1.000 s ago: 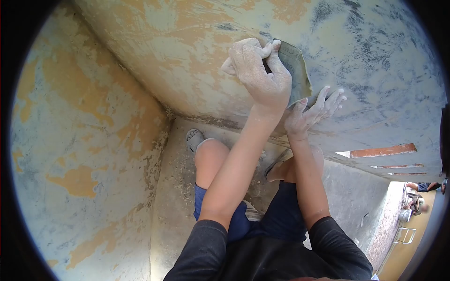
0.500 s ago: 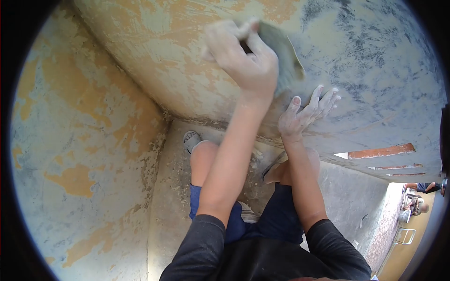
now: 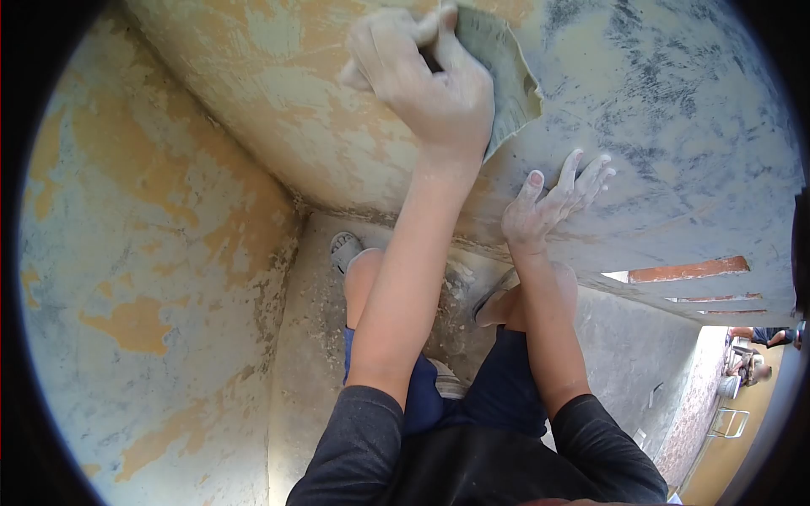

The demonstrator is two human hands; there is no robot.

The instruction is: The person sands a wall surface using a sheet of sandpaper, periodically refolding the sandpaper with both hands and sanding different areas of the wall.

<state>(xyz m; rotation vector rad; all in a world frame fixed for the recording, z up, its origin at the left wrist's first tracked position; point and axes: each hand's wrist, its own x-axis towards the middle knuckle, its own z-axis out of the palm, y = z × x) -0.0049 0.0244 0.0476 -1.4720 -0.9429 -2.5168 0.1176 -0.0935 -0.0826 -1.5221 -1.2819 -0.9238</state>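
A thin grey-green sheet with a ragged, pale edge (image 3: 510,80) lies against the patchy wall (image 3: 658,126). My left hand (image 3: 426,76), coated in pale dust, is closed on it, fingers curled around its left side and hiding that part. Lower and to the right, my right hand (image 3: 557,198) rests on the wall, fingers spread and nothing held. It is just below the sheet, apart from it.
Another patchy wall (image 3: 143,278) meets this one in a corner at left. Below are the dusty floor (image 3: 312,337) and my sandalled feet. Red-brown slots (image 3: 688,271) cut the wall at right. A person (image 3: 751,368), a bucket (image 3: 729,386) and a metal frame (image 3: 727,422) appear at far right.
My left hand has moved up and left along the wall with the sheet, away from my right hand. My right hand has shifted slightly left and stays spread on the wall.
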